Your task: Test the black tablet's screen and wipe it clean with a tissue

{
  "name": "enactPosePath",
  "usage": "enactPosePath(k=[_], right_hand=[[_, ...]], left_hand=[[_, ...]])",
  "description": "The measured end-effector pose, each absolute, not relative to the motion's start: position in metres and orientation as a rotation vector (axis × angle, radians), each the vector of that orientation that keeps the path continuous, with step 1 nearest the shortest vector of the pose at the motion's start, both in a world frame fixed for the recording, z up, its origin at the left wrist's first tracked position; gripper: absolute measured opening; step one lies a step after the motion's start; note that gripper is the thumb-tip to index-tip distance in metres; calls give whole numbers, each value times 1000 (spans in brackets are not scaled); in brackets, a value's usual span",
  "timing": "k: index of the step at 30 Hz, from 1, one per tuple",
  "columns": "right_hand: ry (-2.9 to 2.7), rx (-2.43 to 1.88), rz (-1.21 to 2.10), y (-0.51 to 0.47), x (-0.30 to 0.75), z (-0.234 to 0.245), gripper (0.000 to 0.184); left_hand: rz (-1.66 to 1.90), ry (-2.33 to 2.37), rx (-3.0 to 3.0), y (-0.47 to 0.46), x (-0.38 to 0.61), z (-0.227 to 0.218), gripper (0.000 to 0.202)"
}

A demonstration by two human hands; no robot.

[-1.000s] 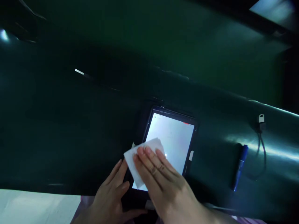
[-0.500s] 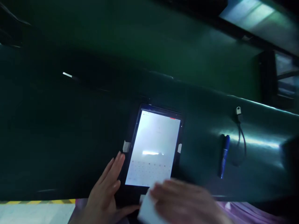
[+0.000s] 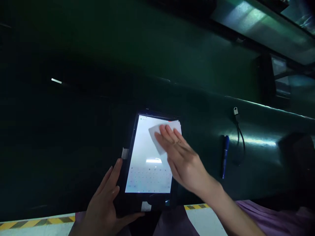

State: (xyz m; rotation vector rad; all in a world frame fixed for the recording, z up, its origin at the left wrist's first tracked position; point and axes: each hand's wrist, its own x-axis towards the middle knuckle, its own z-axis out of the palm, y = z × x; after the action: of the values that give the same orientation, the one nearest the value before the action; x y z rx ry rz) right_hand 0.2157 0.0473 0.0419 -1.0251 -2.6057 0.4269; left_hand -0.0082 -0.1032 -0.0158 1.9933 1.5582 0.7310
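Note:
A tablet (image 3: 145,144) with a lit white screen and an on-screen keyboard lies on the dark green table. Over the upper right of its screen, my right hand (image 3: 184,157) presses a folded white wipe (image 3: 157,139) under its fingers. My left hand (image 3: 105,200) rests at the tablet's lower left corner, fingers stretched along the left edge and thumb along the bottom edge. A pale piece of tape (image 3: 125,153) sticks out at the left side, and another white piece of tape (image 3: 146,206) is at the bottom edge.
To the right lie a blue marker (image 3: 225,157) and a short black cable (image 3: 241,134) with a metal plug. A small white strip (image 3: 56,81) is at the far left. Yellow-and-black tape (image 3: 36,223) runs along the near edge. A dark boxy object (image 3: 273,78) stands at the back right.
My right hand has moved from below the tablet up onto the screen's upper right with the white wipe. My left hand stays at the corner. The whole view has shifted slightly.

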Motion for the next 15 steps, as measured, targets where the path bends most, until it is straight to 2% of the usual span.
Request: enactPosePath(k=[4,7,12,15], right_hand=[[-2656,-957,599,3,226,49,48],[-2695,-930,631,-26,231,47,47],[-2533,-976,598,-60,235,38,35],[-2494,-822,943,-62,241,49,28]], left_hand=[[684,1553,1963,-105,-8,-19,117],[697,1536,1926,-107,-10,-20,109],[717,1586,1967,-102,-10,-12,111],[627,1673,1907,-90,-4,1,112]])
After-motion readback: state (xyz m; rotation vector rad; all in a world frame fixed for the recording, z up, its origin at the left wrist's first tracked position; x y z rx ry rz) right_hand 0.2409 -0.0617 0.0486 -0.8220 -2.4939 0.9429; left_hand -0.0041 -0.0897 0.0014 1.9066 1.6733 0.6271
